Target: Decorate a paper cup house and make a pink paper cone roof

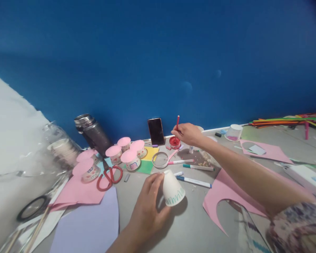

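Note:
My left hand [151,207] grips a white paper cup [173,188] that is tipped with its wide rim low. A green zigzag line runs around the cup near that rim. Farther forward, my right hand [185,133] pinches a thin red pencil-like stick [178,121], held upright. Its lower end points down at a small round red container [175,142]; whether it touches inside is hidden by my fingers. A ring-shaped roll of tape [160,160] lies between the two hands. Capped markers, among them a blue-capped one [194,181] and a green-capped one [198,167], rest just beyond the cup.
Several decorated cups with pink tops [131,156] stand left, beside red-handled scissors [109,179] and a dark flask [92,133]. A phone [156,131] leans on the blue wall. Pink paper [226,186] and another cup [234,132] lie right. Purple paper [88,225] is front left.

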The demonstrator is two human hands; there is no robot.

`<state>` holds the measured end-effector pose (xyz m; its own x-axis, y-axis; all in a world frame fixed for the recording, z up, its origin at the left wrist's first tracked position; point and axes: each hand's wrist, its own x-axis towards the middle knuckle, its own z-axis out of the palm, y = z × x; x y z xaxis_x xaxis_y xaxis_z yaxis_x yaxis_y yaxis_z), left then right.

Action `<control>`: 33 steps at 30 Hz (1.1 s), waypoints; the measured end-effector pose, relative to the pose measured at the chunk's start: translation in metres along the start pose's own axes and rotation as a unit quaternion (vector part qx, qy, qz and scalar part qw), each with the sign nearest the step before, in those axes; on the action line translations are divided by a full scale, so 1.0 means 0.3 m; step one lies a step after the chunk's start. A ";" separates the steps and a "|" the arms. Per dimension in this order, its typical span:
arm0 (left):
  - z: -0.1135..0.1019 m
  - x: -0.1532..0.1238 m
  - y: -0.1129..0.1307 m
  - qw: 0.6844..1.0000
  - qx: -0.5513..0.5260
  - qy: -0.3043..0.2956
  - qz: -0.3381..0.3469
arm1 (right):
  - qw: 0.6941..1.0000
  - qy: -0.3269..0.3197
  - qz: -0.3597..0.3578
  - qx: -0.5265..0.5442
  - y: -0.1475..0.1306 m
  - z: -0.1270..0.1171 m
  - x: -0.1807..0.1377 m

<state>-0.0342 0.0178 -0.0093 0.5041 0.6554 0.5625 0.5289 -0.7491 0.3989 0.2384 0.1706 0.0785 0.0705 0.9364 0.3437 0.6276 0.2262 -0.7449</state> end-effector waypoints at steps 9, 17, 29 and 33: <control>-0.002 0.023 0.022 0.999 -0.034 -0.014 -0.031 | 0.994 0.067 -0.045 -0.075 0.068 -0.017 -0.051; 0.003 0.023 0.019 0.997 -0.044 -0.013 -0.070 | 0.996 0.091 0.000 -0.025 0.104 -0.005 -0.057; -0.020 0.027 0.001 0.941 -0.189 0.084 -0.268 | 0.951 0.181 0.077 0.240 0.027 -0.123 -0.058; -0.031 0.049 0.006 0.935 -0.189 0.112 -0.277 | 0.936 0.080 0.083 0.331 -0.039 -0.145 -0.097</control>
<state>-0.0323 0.0252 0.0064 0.0467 0.9483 0.3140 0.3653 -0.3087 0.8782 0.2626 0.1290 0.1021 0.2735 0.9333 0.2328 -0.0175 0.2468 -0.9689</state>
